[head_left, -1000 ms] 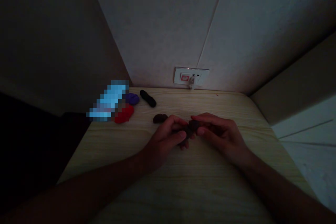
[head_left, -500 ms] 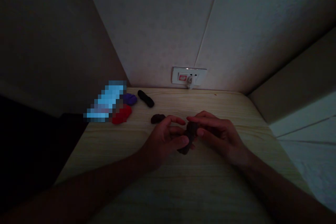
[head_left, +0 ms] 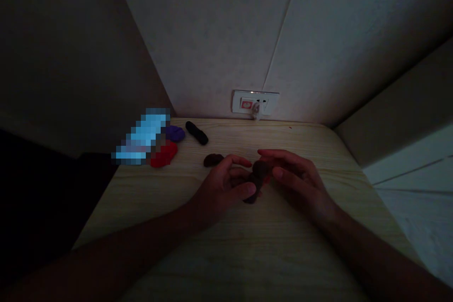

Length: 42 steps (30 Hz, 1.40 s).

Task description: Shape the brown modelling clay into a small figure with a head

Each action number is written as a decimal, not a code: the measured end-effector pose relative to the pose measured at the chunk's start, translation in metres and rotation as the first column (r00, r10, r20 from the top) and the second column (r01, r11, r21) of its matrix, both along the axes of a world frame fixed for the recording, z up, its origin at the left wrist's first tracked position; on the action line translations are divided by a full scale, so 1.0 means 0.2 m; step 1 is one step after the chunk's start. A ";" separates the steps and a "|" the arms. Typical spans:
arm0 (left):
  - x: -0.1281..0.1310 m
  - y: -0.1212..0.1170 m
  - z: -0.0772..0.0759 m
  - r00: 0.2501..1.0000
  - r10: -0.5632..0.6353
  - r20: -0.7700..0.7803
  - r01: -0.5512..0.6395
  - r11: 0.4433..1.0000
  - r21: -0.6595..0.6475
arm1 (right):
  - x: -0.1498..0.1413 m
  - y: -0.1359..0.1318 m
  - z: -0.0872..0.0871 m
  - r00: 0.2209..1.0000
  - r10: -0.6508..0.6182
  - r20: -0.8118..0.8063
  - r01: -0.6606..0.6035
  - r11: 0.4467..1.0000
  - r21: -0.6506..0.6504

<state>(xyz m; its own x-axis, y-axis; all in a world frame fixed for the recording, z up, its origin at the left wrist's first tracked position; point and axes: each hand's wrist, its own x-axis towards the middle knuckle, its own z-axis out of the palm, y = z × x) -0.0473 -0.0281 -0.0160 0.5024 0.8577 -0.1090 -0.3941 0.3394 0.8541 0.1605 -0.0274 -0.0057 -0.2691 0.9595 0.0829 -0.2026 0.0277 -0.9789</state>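
A dark brown lump of modelling clay [head_left: 261, 169], with a rounded top and a longer lower part, is pinched between the thumb and fingers of my left hand [head_left: 224, 188]. My right hand [head_left: 300, 177] is just right of the clay's rounded end, its thumb and fingers spread apart. Whether a fingertip behind the clay touches it is hard to see in the dim light. A second brown clay piece [head_left: 212, 160] lies on the table behind my left hand, partly covered by it.
On the wooden table [head_left: 247, 250], a black clay roll [head_left: 197, 133], a purple lump [head_left: 175, 133] and a red lump [head_left: 164, 155] lie at the back left. A pixelated bright object [head_left: 143, 137] stands beside them. A wall socket [head_left: 255, 102] with a plug is behind the table.
My right hand has moved slightly right and its fingers have spread away from the clay's rounded end, which is now more exposed. My left hand keeps its hold, almost still.
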 end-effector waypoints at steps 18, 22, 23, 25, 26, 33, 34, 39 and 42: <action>0.00 -0.02 0.01 1.000 0.021 -0.003 -0.021 1.000 0.008 | -0.02 0.01 0.03 0.994 -0.021 0.108 0.012 0.997 0.079; 0.00 -0.02 0.01 1.000 0.024 -0.002 -0.024 1.000 0.007 | -0.02 0.01 0.03 0.995 -0.016 0.100 0.006 0.996 0.093; 0.00 -0.02 0.01 1.000 0.025 0.000 -0.025 1.000 0.004 | -0.03 0.01 0.03 0.995 -0.015 0.097 0.005 0.996 0.094; 0.00 -0.02 0.02 1.000 0.029 -0.003 -0.029 1.000 0.000 | -0.03 0.01 0.03 0.995 -0.020 0.098 0.011 0.996 0.094; 0.00 -0.02 0.02 1.000 0.028 -0.005 -0.028 1.000 0.000 | -0.03 0.01 0.03 0.994 -0.022 0.103 0.013 0.996 0.092; 0.00 -0.01 0.01 0.999 0.013 -0.042 -0.013 1.000 0.005 | -0.03 0.01 0.03 0.995 -0.037 0.094 0.034 0.999 0.036; 0.00 0.00 0.01 0.999 0.018 -0.049 -0.017 1.000 0.010 | -0.03 0.00 0.02 0.996 -0.040 0.081 0.037 0.999 0.033; 0.00 0.00 0.01 0.997 0.025 -0.076 -0.023 0.999 0.023 | -0.02 -0.01 0.00 0.999 -0.019 0.051 0.017 0.999 0.035; 0.01 0.00 0.02 0.993 0.046 -0.110 -0.043 0.999 0.032 | -0.02 -0.01 0.00 0.998 -0.030 0.050 0.029 0.999 0.023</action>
<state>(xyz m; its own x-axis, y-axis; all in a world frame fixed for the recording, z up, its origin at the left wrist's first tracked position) -0.0461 -0.0279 -0.0122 0.4501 0.8826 -0.1359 -0.3105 0.2973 0.9029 0.1561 -0.0289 -0.0061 -0.2448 0.9652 0.0917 -0.1520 0.0552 -0.9868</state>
